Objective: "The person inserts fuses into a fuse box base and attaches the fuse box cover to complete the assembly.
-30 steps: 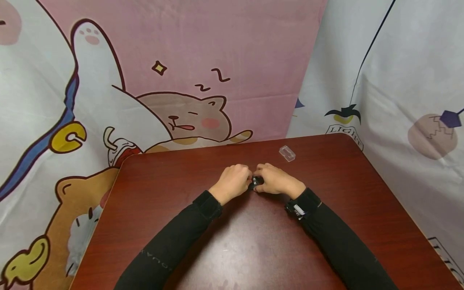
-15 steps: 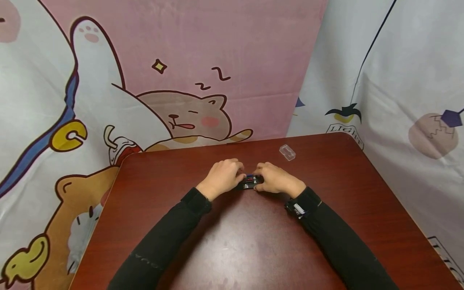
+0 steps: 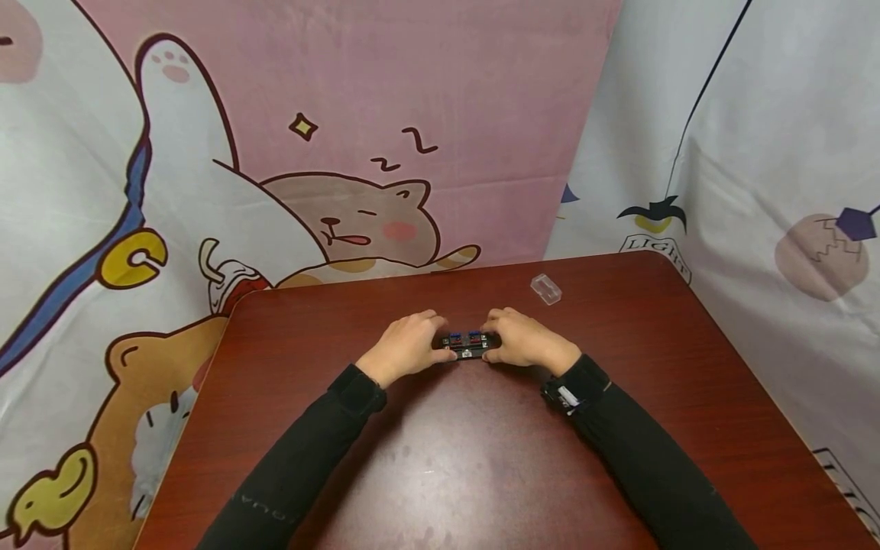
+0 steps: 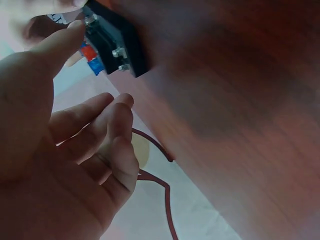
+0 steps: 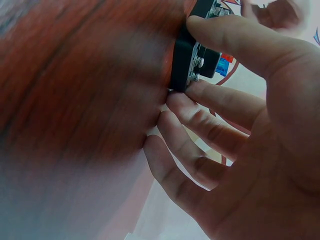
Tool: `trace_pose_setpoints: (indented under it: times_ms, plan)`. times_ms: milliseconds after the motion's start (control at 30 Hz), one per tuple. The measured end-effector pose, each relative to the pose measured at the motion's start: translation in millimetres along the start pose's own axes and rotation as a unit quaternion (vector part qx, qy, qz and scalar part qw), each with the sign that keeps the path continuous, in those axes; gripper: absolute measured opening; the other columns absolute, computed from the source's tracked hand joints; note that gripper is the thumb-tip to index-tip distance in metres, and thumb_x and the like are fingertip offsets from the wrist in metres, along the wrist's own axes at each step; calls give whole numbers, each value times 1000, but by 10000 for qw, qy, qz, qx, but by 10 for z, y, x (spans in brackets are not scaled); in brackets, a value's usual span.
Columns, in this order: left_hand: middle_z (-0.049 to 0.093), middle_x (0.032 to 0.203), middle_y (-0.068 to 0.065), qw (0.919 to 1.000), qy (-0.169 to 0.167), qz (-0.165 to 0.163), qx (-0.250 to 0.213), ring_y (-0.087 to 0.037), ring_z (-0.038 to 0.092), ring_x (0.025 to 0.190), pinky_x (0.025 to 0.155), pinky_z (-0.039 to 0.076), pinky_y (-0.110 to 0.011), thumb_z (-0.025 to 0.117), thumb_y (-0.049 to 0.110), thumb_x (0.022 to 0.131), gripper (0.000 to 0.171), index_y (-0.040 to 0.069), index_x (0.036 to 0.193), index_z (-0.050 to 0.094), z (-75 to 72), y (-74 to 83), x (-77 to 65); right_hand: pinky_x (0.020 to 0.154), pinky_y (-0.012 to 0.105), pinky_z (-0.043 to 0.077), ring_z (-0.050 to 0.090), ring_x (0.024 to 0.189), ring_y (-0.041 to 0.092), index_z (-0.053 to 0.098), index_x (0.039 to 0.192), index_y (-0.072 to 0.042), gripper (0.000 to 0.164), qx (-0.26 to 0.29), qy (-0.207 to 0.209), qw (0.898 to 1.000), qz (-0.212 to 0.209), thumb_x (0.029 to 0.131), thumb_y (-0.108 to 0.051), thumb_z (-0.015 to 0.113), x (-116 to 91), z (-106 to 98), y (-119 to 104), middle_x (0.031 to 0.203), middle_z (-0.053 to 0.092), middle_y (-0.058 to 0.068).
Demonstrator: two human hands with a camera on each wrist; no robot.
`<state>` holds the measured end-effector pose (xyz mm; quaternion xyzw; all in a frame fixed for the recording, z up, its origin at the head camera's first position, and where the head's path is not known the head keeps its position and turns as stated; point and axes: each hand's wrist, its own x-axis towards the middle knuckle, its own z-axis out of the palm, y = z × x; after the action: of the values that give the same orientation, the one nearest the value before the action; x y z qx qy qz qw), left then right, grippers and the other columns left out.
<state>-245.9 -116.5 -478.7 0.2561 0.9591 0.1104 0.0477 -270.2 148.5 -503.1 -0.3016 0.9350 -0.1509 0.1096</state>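
Observation:
A black fuse block (image 3: 469, 345) with red and blue blade fuses and metal terminal screws lies lengthwise between the two hands. My right hand (image 3: 524, 340) pinches its right end; in the right wrist view the thumb presses the side of the fuse block (image 5: 182, 62) and the fingertips meet its end. At the other end is my left hand (image 3: 404, 349), its thumb overlapping the block in the left wrist view. The remaining left fingers (image 4: 120, 112) are relaxed and apart from the block.
A small clear plastic case or cover (image 3: 546, 289) lies near the back edge of the reddish-brown table (image 3: 440, 473). Behind the table hangs a cloth (image 3: 509, 114) with cartoon animals. Dark sleeves (image 3: 296, 454) reach in from the front.
My left hand has moved left along the fuse block, uncovering more of its fuses. The right hand stays at the right end, and the clear piece has not moved.

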Motion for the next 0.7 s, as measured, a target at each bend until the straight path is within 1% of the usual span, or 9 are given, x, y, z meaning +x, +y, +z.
trace_pose_setpoints:
  times_ms: [167, 267, 467, 533, 700]
  plan:
    - [67, 148, -13, 9998, -176, -111, -42, -30, 71, 127, 107, 60, -52, 86, 56, 94, 74, 10, 148, 68, 86, -56, -21, 111, 49, 53, 61, 124, 28, 74, 141, -8, 54, 9, -3, 10000, 10, 96, -36, 85, 2, 2, 3, 130, 66, 7]
    - [66, 149, -13, 9997, -216, -148, -26, -31, 70, 129, 109, 59, -51, 86, 57, 95, 74, 9, 148, 68, 135, -80, -26, 112, 49, 53, 61, 126, 28, 74, 142, -8, 55, 25, -30, 10000, 41, 97, -36, 85, 1, 0, 1, 133, 66, 8]
    - [67, 139, -11, 9998, -168, -125, 2, -26, 71, 116, 103, 61, -48, 84, 56, 96, 70, 8, 145, 70, 189, -95, -29, 112, 50, 53, 60, 127, 28, 74, 142, -9, 55, 47, -47, 10000, 47, 96, -37, 85, -5, -12, -11, 135, 66, 8]
    - [67, 135, -10, 9998, -155, -121, -28, -24, 70, 110, 100, 61, -46, 84, 54, 97, 64, 9, 142, 72, 200, -93, -28, 111, 50, 53, 61, 126, 28, 74, 142, -8, 55, 37, -34, 10000, 43, 96, -36, 85, -2, -5, -6, 133, 66, 8]
    - [66, 132, -8, 9996, -201, -141, -148, -20, 66, 101, 94, 60, -43, 82, 48, 100, 54, 11, 139, 75, 221, -75, -22, 110, 48, 54, 61, 125, 27, 74, 142, -8, 54, 29, -8, 10000, 22, 97, -36, 85, -1, 5, 5, 130, 66, 6]
